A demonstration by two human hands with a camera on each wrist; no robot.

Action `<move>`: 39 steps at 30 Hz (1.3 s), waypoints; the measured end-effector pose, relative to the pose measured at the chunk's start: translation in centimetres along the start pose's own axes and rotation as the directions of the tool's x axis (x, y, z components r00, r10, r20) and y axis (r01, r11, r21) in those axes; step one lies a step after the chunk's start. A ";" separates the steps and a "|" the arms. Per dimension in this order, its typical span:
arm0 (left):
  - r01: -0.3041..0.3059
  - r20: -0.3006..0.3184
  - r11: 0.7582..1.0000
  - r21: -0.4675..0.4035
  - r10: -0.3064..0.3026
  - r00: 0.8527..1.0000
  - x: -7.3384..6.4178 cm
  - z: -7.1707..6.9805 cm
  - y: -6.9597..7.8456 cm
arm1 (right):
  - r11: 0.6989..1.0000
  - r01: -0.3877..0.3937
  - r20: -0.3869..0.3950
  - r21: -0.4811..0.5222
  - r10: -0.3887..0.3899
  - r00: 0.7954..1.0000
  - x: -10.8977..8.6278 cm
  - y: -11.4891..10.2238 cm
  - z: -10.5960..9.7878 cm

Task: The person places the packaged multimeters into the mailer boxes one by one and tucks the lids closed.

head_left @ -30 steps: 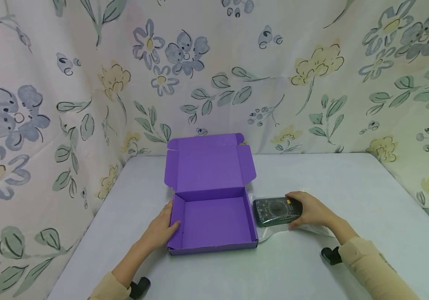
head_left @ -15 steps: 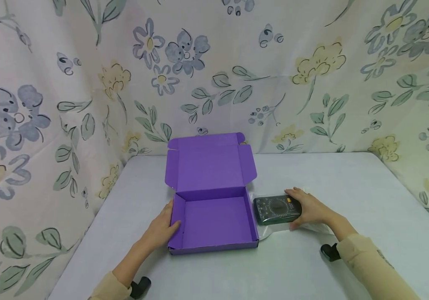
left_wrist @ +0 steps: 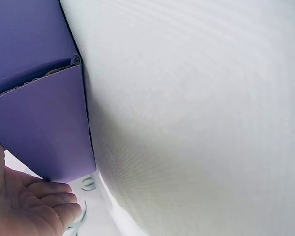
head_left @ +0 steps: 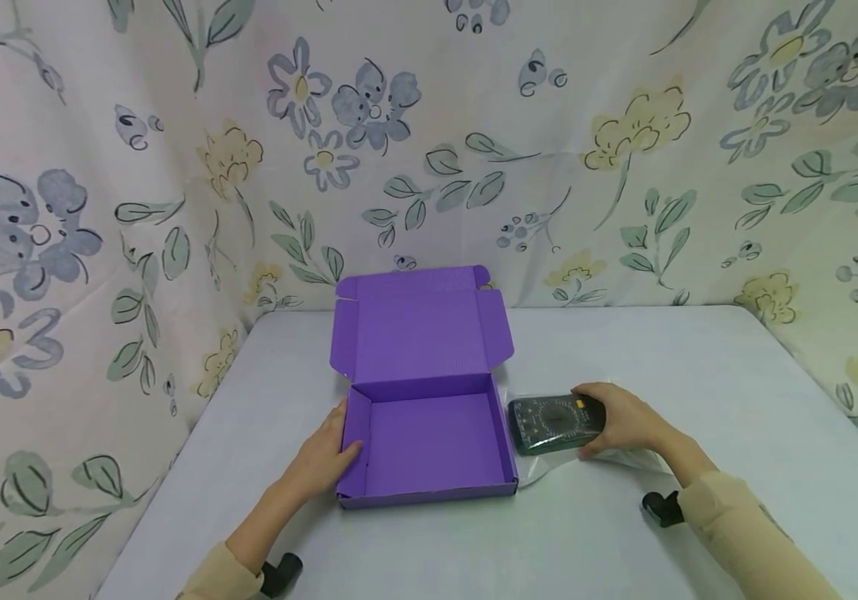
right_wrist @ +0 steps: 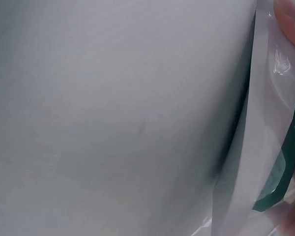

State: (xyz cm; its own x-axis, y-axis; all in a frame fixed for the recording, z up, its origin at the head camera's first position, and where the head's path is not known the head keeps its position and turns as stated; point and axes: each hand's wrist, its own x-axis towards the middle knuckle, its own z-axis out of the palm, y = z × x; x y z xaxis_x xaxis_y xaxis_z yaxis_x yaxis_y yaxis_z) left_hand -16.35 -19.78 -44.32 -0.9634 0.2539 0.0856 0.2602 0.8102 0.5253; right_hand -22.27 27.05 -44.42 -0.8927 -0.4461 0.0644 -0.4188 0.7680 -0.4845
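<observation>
An open purple cardboard box (head_left: 429, 450) stands on the table, its lid raised at the back and its inside bare. My left hand (head_left: 318, 454) holds the box's left wall, thumb over the rim and fingers along the outside. In the left wrist view, the fingers (left_wrist: 54, 201) lie by the end of the purple wall. Right of the box, my right hand (head_left: 627, 421) grips the right end of a dark multimeter (head_left: 549, 423) with a dial. Clear plastic wrap (head_left: 544, 462) surrounds it and spreads beneath. The right wrist view shows the multimeter's green edge (right_wrist: 273, 200) through the plastic.
A white table (head_left: 429, 550) carries everything. Behind it and along both sides hangs a floral curtain (head_left: 429, 167). Black wrist-worn devices (head_left: 281, 575) sit at both sleeves, close over the table.
My right hand and the multimeter rose very slightly half a second ago and are a touch lower now. The left hand and the box keep their place.
</observation>
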 end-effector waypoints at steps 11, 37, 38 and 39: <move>-0.014 -0.011 1.000 -0.012 0.014 1.000 -0.1 -0.1 0.1 | 1.000 -0.005 -0.068 -0.011 0.004 0.998 -0.8 0.1 -0.6; 0.011 0.011 1.000 -0.004 -0.011 1.000 -0.2 -0.2 0.4 | 1.000 0.002 -0.118 -0.029 -0.006 0.993 -1.0 -1.6 -2.5; 0.010 0.009 1.000 -0.004 -0.010 1.000 -0.2 -0.2 0.4 | 1.000 0.003 -0.121 -0.029 -0.006 0.993 -1.0 -1.7 -2.6; 0.008 0.009 1.000 -0.005 -0.008 1.000 -0.2 -0.2 0.4 | 1.000 0.004 -0.123 -0.029 -0.007 0.992 -1.0 -1.8 -2.7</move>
State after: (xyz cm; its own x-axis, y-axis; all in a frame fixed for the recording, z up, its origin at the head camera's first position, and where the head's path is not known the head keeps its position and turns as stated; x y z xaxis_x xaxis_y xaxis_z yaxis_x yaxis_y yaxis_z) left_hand -16.02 -19.61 -43.91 -0.9649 0.2519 0.0742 0.2521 0.8098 0.5298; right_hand -21.08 27.33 -41.27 -0.9032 -0.3922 0.1744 -0.4270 0.7793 -0.4587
